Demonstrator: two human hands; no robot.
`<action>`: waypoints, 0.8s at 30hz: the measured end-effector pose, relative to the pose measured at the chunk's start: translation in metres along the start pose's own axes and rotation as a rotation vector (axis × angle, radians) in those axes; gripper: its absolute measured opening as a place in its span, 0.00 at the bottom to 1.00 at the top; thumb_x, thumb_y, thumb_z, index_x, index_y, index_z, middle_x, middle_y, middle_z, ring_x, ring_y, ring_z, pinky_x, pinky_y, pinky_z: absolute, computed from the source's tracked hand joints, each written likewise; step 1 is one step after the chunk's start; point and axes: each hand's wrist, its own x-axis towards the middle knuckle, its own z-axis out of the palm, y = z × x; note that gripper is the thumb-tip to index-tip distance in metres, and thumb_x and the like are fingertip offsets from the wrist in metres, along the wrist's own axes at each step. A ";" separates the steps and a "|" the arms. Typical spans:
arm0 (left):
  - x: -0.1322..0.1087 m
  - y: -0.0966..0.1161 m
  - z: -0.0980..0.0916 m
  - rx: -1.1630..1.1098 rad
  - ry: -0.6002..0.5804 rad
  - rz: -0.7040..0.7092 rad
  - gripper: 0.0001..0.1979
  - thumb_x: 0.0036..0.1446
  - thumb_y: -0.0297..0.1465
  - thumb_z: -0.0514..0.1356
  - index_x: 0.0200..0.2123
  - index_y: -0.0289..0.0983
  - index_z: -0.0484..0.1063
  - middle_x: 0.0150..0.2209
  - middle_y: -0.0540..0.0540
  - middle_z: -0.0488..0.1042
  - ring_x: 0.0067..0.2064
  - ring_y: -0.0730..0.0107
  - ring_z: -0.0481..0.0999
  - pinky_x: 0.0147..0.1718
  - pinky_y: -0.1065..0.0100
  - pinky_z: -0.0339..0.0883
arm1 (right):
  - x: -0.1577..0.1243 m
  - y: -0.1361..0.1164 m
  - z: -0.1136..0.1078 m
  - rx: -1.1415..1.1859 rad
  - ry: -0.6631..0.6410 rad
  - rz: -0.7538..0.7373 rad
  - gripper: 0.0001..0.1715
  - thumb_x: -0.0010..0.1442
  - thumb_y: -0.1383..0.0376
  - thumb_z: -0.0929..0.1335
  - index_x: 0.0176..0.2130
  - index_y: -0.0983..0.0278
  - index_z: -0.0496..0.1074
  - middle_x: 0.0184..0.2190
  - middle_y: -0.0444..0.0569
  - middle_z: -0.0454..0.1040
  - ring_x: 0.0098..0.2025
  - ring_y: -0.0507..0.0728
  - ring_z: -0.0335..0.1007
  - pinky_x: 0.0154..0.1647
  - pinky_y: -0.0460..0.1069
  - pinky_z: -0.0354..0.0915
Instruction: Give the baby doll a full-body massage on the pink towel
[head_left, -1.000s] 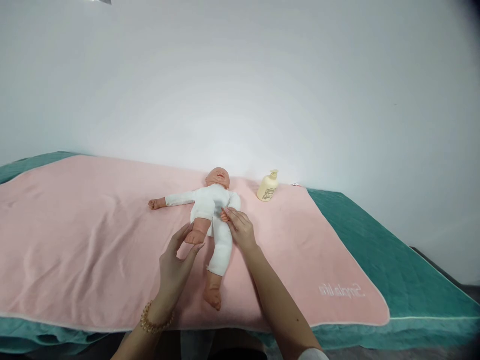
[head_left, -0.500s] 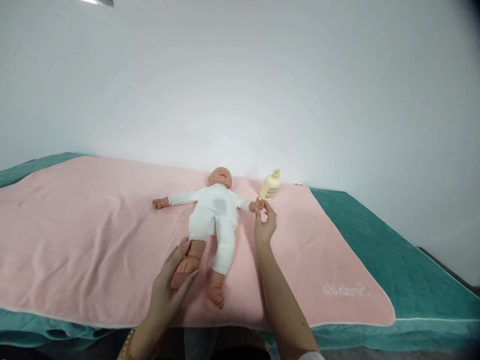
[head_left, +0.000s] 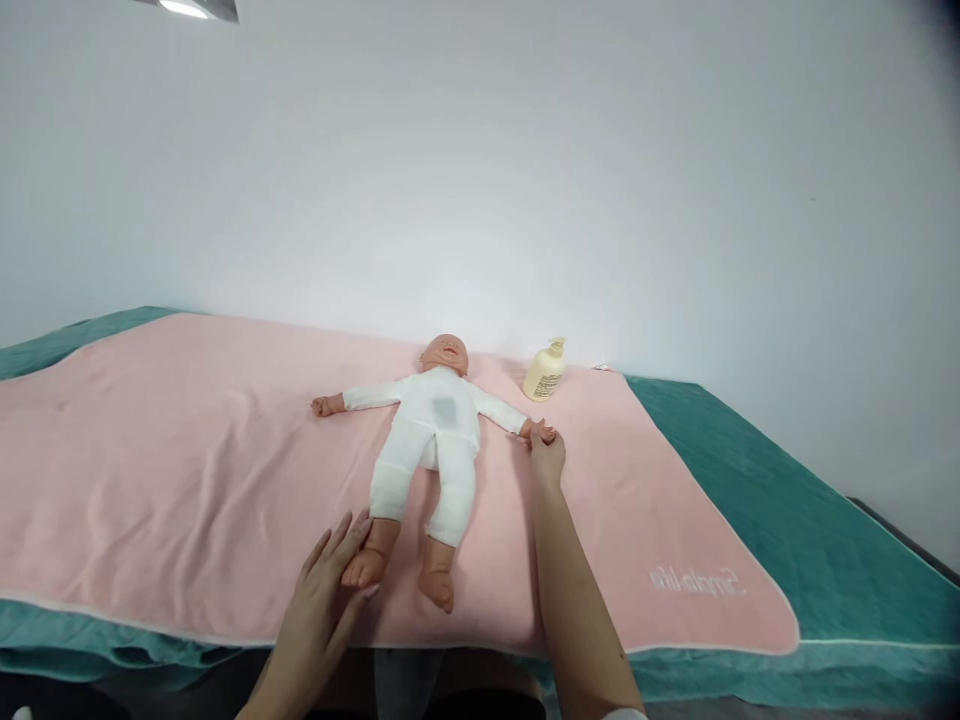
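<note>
A white-cloth, tan-plastic baby doll [head_left: 448,441] is laid face-up on a pink fabric blanket [head_left: 225,450], long axis running feet-near, head-away. Its outstretched hand [head_left: 535,430] is pinched by the right hand [head_left: 550,460]; one foot [head_left: 365,568] is loosely bracketed by parted fingers of the left hand [head_left: 319,592].

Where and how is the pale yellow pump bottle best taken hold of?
Probably by its broad, rounded body, below the narrow pump head, coming from the person's right: the bottle stands upright, and the doll's outstretched arm reaches in front of it from the left.
</note>
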 end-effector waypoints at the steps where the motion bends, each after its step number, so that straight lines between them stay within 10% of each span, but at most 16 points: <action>1: -0.003 -0.003 0.002 0.022 -0.002 0.019 0.32 0.63 0.30 0.52 0.69 0.45 0.48 0.63 0.43 0.65 0.65 0.57 0.62 0.60 0.54 0.62 | 0.000 0.000 -0.001 0.003 -0.007 0.012 0.13 0.50 0.59 0.70 0.33 0.62 0.64 0.27 0.45 0.74 0.27 0.55 0.73 0.23 0.47 0.67; 17: -0.018 -0.016 0.013 0.131 -0.014 0.044 0.29 0.61 0.36 0.57 0.65 0.43 0.59 0.59 0.42 0.70 0.60 0.57 0.70 0.57 0.57 0.65 | -0.001 0.003 0.003 0.071 -0.043 0.061 0.32 0.46 0.66 0.67 0.53 0.61 0.59 0.36 0.45 0.74 0.28 0.54 0.74 0.32 0.51 0.72; 24: -0.023 -0.008 0.018 0.053 0.056 -0.084 0.30 0.62 0.34 0.56 0.66 0.46 0.55 0.59 0.45 0.71 0.59 0.58 0.71 0.54 0.58 0.69 | -0.018 -0.015 0.005 -0.031 0.021 -0.187 0.34 0.55 0.54 0.68 0.58 0.63 0.62 0.52 0.56 0.71 0.38 0.55 0.71 0.39 0.51 0.69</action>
